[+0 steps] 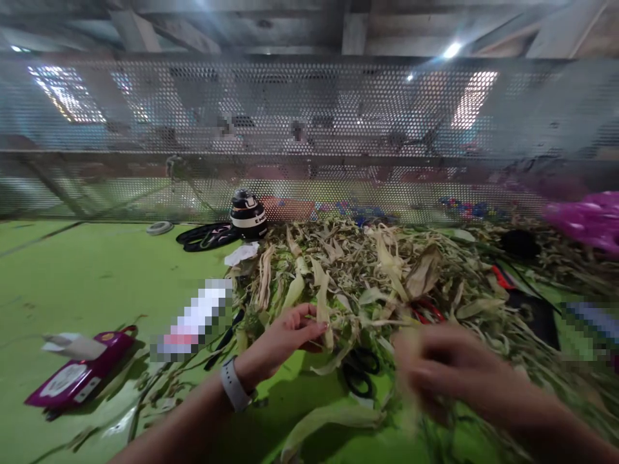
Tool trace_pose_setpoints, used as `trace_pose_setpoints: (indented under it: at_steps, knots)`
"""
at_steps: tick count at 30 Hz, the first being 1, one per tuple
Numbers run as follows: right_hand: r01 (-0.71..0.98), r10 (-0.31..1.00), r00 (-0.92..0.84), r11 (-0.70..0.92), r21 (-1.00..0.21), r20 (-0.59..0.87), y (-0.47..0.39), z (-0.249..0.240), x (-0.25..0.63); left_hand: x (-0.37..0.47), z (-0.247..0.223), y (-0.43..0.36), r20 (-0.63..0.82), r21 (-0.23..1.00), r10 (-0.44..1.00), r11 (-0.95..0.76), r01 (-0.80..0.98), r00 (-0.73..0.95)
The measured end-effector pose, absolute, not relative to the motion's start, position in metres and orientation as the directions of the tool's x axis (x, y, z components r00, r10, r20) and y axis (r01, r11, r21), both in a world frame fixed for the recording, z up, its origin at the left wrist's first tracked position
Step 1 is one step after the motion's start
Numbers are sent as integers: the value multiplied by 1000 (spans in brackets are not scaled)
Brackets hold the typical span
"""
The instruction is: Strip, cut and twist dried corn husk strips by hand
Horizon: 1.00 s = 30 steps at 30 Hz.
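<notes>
My left hand (290,335), with a pale watch band on its wrist, pinches a dried corn husk (323,299) between thumb and fingers. To its right, my right hand (447,367) is smeared by motion, with its fingers curled in. A blurred pale husk strip (411,386) hangs from those fingers. Between my hands lie scissors with black handles (358,381), partly covered by leaves. A curved husk (329,422) rests on the green table nearest me. Beyond both hands spreads a heap of dry corn husks (348,258).
A black bottle (248,216) stands by the perforated metal screen (309,109). On the left are a purple packet of tissues (82,370) and a black pouch-like thing (207,236). A purple plastic bag (587,219) sits at the right. Scraps litter the green table (97,274).
</notes>
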State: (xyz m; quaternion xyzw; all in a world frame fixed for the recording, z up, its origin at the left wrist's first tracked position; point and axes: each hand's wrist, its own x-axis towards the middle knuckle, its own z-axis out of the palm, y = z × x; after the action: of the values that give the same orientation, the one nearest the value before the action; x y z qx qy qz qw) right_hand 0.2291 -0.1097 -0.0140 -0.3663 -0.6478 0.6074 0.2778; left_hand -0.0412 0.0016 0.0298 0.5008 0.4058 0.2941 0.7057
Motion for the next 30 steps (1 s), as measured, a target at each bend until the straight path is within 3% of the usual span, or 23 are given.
trace_pose_setpoints:
  at_steps: [5, 10, 15, 23, 27, 30]
  knots:
    - [139, 815, -550, -125, -982, -181, -14, 34, 160, -31, 22, -9, -265, 935, 803, 350, -62, 534]
    - [171, 869, -462, -106, -980, -175, -15, 24, 153, -30, 20, -12, -243, 931, 823, 346, -114, 514]
    - [103, 903, -388, -156, -982, -184, -14, 22, 154, -30, 18, -13, -202, 944, 769, 319, -89, 607]
    - [156, 942, -268, -163, -974, -200, -10, 23, 157, -26, 7, -15, -51, 998, 866, 68, -17, 497]
    - [44, 953, -296, -54, -998, -64, -14, 25, 155, -30, 14, -13, -72, 997, 838, 41, 69, 541]
    - [-53, 974, -225, -35, -998, -22, -13, 33, 159, -41, 27, -3, -75, 996, 881, 45, 74, 466]
